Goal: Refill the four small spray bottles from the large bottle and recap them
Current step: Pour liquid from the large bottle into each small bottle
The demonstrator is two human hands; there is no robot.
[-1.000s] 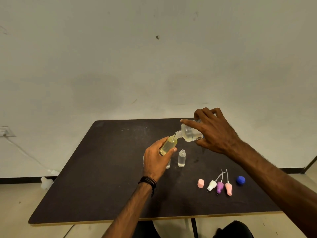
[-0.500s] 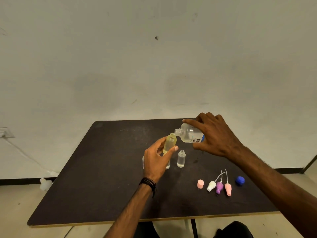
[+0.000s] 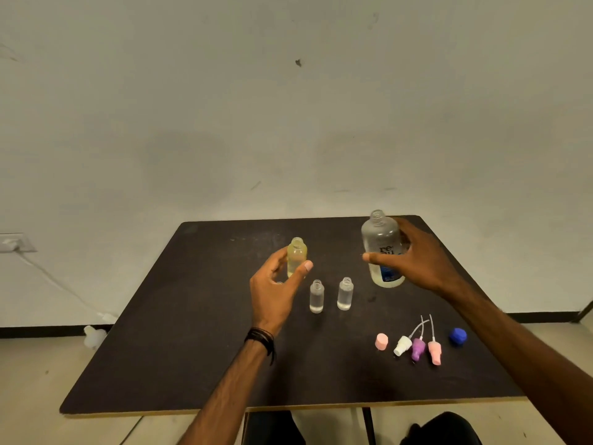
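My left hand [image 3: 276, 289] grips a small yellowish bottle [image 3: 296, 255], upright and uncapped, above the dark table [image 3: 179, 332]. My right hand [image 3: 417, 261] holds the large clear bottle [image 3: 382, 248] upright, uncapped, at the table's far right. Two small clear bottles [image 3: 316, 296] [image 3: 345, 293] stand open between the hands. Part of another small bottle [image 3: 279, 283] peeks out behind my left palm. Near the right front lie a pink cap [image 3: 381, 342], white [image 3: 402, 345], purple [image 3: 417, 349] and pink [image 3: 435, 352] spray heads with tubes, and a blue cap [image 3: 458, 335].
A white wall rises behind the table. A wall socket [image 3: 12, 243] with a white cable sits at the left, and a white object [image 3: 93, 337] lies on the floor by the table's left edge. My legs show below the front edge.
The large bottle was tilted with its neck at the yellowish bottle's mouth; it has swung upright and moved right. My left hand has drawn the yellowish bottle slightly left, uncovering a second clear bottle.
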